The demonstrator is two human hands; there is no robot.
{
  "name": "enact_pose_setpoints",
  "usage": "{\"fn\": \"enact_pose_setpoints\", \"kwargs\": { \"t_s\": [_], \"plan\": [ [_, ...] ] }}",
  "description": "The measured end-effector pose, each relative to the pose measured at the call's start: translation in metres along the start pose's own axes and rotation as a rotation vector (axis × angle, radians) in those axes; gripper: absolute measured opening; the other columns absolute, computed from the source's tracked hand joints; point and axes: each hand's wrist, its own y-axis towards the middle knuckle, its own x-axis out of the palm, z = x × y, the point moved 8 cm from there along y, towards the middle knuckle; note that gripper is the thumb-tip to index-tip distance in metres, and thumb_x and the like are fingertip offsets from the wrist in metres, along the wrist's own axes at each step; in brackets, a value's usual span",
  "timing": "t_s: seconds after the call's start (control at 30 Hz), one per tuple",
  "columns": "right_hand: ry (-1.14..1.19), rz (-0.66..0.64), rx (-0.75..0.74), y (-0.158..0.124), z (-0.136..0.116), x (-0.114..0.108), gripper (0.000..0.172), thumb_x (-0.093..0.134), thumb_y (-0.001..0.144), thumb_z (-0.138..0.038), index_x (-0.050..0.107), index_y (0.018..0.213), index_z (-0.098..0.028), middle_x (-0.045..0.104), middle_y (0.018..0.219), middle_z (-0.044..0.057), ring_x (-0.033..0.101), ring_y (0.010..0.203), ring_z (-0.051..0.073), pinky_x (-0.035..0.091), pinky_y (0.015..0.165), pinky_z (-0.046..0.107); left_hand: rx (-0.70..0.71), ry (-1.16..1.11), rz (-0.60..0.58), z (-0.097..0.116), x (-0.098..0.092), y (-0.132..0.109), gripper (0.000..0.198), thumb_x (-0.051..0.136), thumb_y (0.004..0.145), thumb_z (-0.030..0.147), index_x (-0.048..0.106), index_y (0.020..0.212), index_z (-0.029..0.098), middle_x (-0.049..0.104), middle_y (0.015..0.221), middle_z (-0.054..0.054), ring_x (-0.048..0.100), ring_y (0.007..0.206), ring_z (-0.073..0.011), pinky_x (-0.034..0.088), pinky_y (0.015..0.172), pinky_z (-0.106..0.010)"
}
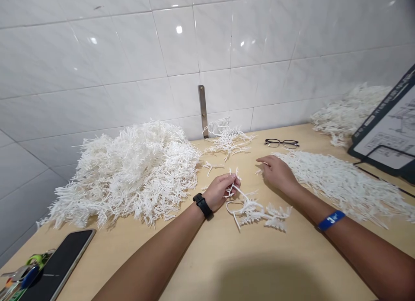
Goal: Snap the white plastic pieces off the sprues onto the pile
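Note:
My left hand, with a black watch on its wrist, pinches a thin white branching sprig that looks like plastic. Below it, several leafy white pieces and a curved stem lie on the wooden table; whether they join the held sprig I cannot tell. To the right, my right hand is low over the table with its index finger stretched out and thumb apart. A small white bit lies under its fingertips. A blue band circles that wrist.
A tall heap of white sprigs stands at left, with a smaller tangle at the back. Flat white pieces spread at right. Around them are glasses, a dark-framed board, a phone, keys and a tiled wall.

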Motion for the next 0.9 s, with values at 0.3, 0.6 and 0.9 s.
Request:
{"fn": "enact_pose_setpoints", "kwargs": {
  "t_s": [0.3, 0.6, 0.9],
  "plan": [
    [0.594, -0.764, 0.047, -0.035, -0.046, 0.046, 0.051, 0.049, 0.084, -0.062, 0.062, 0.071, -0.014, 0.051, 0.059, 0.001, 0.044, 0.054, 0.012, 0.034, 0.052, 0.025, 0.06, -0.026, 0.103, 0.006, -0.004, -0.001, 0.044, 0.067, 0.075, 0.055, 0.063, 0.083, 0.012, 0.049, 0.065, 0.001, 0.044, 0.052, -0.0052, 0.033, 0.048, -0.018],
    [0.686, -1.103, 0.084, -0.067, -0.066, 0.058, 0.04, 0.069, 0.076, -0.051, 0.055, 0.069, -0.014, 0.052, 0.063, -0.001, 0.044, 0.055, 0.009, 0.032, 0.051, 0.023, 0.17, 0.012, 0.236, 0.01, -0.015, 0.002, 0.043, 0.066, 0.076, 0.055, 0.058, 0.077, 0.012, 0.046, 0.066, 0.002, 0.039, 0.052, -0.0043, 0.03, 0.047, -0.018],
    [0.817, -0.734, 0.222, -0.044, -0.041, 0.058, 0.043, 0.068, 0.075, -0.056, 0.057, 0.069, -0.015, 0.049, 0.061, -0.002, 0.041, 0.055, 0.01, 0.03, 0.052, 0.024, 0.205, -0.208, 0.366, 0.014, -0.034, 0.0, 0.04, 0.075, 0.069, 0.045, 0.047, 0.075, 0.017, 0.045, 0.07, 0.004, 0.045, 0.059, -0.0048, 0.039, 0.053, -0.017]
  ]
}}
